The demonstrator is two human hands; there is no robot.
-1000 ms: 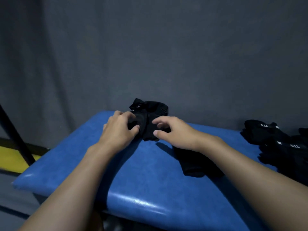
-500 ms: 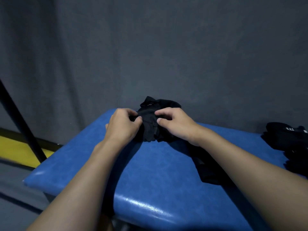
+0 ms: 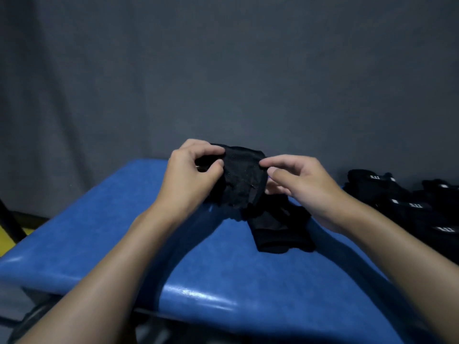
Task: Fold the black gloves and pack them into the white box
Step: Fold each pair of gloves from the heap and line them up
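The left hand (image 3: pixel 191 175) and right hand (image 3: pixel 303 180) each pinch a side of 1 black glove (image 3: pixel 242 177) — stretched just above the blue padded bench (image 3: pixel 124 232), likely to square its fold (a 2nd glove (image 3: pixel 278 234) lies beneath; no white box in view)

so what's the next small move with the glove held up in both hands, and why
Probably bring the two held edges together, folding the black fabric glove in half. The left hand grips its left edge and the right hand pinches its right edge, so it looks spread between them above the blue padded bench, not yet a neat fold.
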